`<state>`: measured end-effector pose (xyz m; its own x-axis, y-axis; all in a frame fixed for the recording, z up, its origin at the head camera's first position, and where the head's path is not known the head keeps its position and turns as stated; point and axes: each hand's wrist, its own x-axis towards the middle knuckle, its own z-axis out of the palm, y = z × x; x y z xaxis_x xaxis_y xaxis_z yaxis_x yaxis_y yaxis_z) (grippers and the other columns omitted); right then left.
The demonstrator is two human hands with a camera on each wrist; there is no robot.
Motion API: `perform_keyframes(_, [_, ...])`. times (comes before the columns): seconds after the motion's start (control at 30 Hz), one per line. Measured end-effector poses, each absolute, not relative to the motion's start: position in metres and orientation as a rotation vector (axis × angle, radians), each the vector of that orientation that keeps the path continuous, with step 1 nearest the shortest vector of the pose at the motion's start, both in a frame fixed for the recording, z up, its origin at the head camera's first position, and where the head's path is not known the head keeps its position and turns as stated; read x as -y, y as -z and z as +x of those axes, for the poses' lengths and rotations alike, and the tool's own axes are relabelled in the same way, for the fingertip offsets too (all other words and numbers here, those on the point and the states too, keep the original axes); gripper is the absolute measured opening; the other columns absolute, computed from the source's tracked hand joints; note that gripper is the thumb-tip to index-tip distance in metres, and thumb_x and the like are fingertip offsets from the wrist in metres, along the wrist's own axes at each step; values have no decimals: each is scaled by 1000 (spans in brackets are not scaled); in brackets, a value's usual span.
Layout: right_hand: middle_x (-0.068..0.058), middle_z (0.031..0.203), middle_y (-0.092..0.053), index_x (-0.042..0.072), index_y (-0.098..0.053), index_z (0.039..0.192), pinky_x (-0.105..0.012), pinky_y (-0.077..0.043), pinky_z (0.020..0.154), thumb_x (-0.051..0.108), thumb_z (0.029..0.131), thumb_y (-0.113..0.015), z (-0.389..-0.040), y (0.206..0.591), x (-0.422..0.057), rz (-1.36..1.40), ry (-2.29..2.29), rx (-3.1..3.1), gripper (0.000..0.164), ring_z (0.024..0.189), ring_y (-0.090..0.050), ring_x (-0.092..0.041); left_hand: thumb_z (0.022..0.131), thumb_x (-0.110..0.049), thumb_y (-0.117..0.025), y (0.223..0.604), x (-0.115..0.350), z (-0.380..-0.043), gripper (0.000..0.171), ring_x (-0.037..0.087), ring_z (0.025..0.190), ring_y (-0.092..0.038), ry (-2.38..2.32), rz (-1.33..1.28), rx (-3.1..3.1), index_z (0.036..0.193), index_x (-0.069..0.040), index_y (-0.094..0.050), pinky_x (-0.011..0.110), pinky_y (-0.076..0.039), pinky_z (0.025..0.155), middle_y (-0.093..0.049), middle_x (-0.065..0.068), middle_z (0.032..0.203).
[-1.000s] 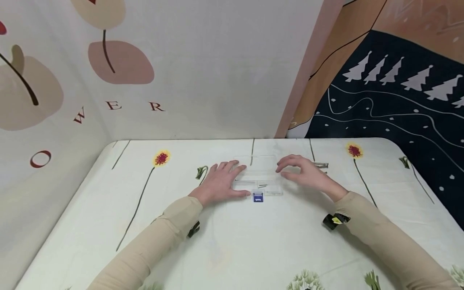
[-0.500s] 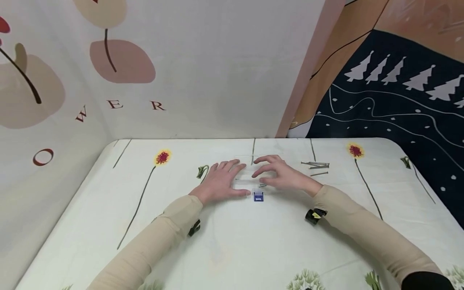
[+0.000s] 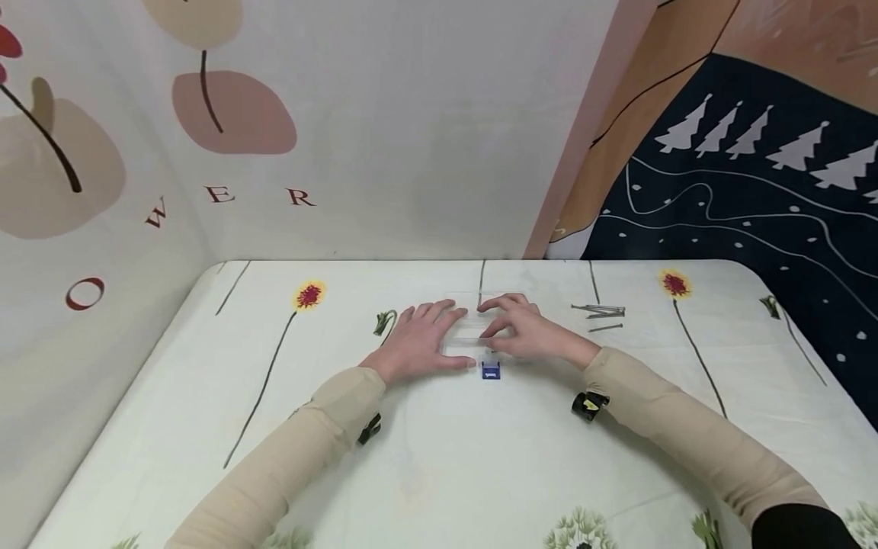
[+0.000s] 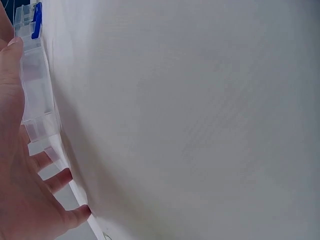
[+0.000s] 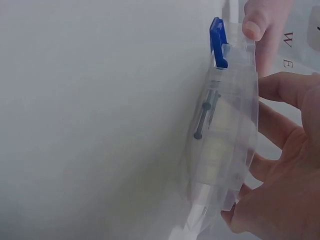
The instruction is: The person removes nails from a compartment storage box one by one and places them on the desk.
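A clear plastic compartment box [image 3: 463,341] lies on the cloth, its blue latch [image 3: 491,371] facing the person. My left hand [image 3: 420,339] rests at its left side with spread fingers, the thumb by the latch. My right hand [image 3: 524,329] reaches over the box from the right with bent fingers, thumb lowest. In the right wrist view those fingertips meet the upper side of the box, and nails [image 5: 202,121] show through its wall. Whether the right fingers hold anything, I cannot tell. Right of that hand lie several loose nails [image 3: 605,311] in a small pile.
One nail [image 3: 606,328] lies apart, in front of the pile. The table is covered by a white cloth [image 3: 439,457] printed with flowers. A pale fabric wall [image 3: 411,152] stands behind the table, with a dark tree-print fabric [image 3: 727,191] at the right.
My right hand has moved left from beside the box to over it, bringing the loose nails into full view. Its fingers have lowered slightly. The left hand has stayed in place.
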<state>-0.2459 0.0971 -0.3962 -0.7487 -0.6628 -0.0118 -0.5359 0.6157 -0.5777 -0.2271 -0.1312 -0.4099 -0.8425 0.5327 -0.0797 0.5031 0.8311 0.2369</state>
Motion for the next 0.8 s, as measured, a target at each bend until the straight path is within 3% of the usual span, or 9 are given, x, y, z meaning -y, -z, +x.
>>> perform_keyframes(0.23, [-12, 133, -51, 12, -78, 94, -61, -22, 100, 16, 88, -67, -246, 395, -96, -1001, 828, -2633, 13, 131, -27, -39, 82, -74, -53, 411, 130, -228, 90, 30, 138, -28, -317, 814, -2869, 151, -21, -33, 57, -20, 109, -27, 6, 155])
perform_keyframes(0.53, [-14, 141, -44, 16, -71, 115, -59, -22, 100, 16, 90, -64, -247, 393, -79, -1128, 835, -2578, 26, 132, -27, -37, 81, -74, -53, 410, 132, -228, 90, 32, 138, -27, -334, 823, -2857, 152, -22, -32, 59, -19, 108, -26, 7, 155])
perform_keyframes(0.8, [-9, 151, -35, 19, -72, 117, -53, -24, 94, 18, 90, -62, -249, 394, -70, -1162, 762, -2549, 28, 136, -20, -33, 80, -75, -53, 411, 132, -228, 92, 31, 138, -27, -362, 825, -2848, 152, -21, -32, 59, -19, 108, -26, 4, 156])
